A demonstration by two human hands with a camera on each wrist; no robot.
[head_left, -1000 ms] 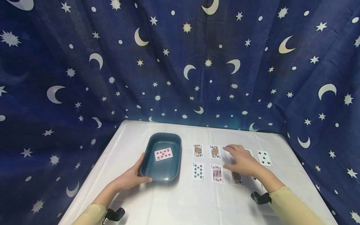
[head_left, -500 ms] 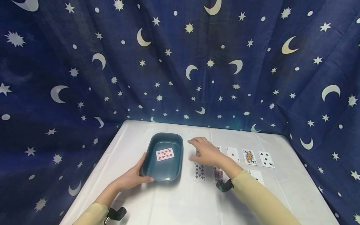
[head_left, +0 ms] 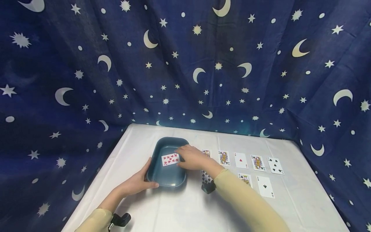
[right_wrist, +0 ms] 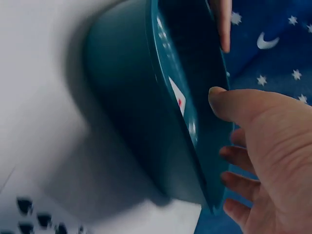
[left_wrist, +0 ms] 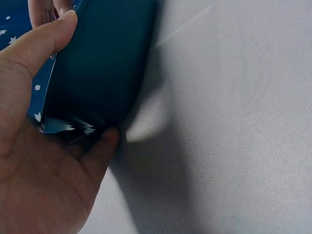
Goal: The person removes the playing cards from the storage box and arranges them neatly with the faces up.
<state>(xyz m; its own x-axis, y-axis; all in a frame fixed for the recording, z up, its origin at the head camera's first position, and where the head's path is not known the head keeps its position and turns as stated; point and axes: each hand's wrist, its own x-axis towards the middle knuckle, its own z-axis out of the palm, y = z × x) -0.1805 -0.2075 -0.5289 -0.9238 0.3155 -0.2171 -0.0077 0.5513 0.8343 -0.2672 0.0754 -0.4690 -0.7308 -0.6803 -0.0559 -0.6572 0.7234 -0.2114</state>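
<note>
A teal plastic tray (head_left: 166,175) sits on the white-covered table, with a red heart playing card (head_left: 169,159) lying face up inside. My left hand (head_left: 137,182) grips the tray's left side near the front corner; in the left wrist view its thumb lies at the rim and a finger reaches low on the wall. Over the tray's right rim reaches my right hand (head_left: 192,157), its fingertips close to the right edge of the heart card. In the right wrist view, the right hand's thumb (right_wrist: 229,102) and fingers are spread apart with nothing between them.
To the right of the tray lie face-up cards in two rows, including an ace of hearts (head_left: 241,160), a spade card (head_left: 275,165) and a club card (head_left: 265,187). My right forearm covers part of the front row. A dark blue star-and-moon cloth (head_left: 185,80) hangs behind and at the sides.
My right hand has swung left from above the rows of cards to over the tray, uncovering the cards on the right. The left hand stays on the tray.
</note>
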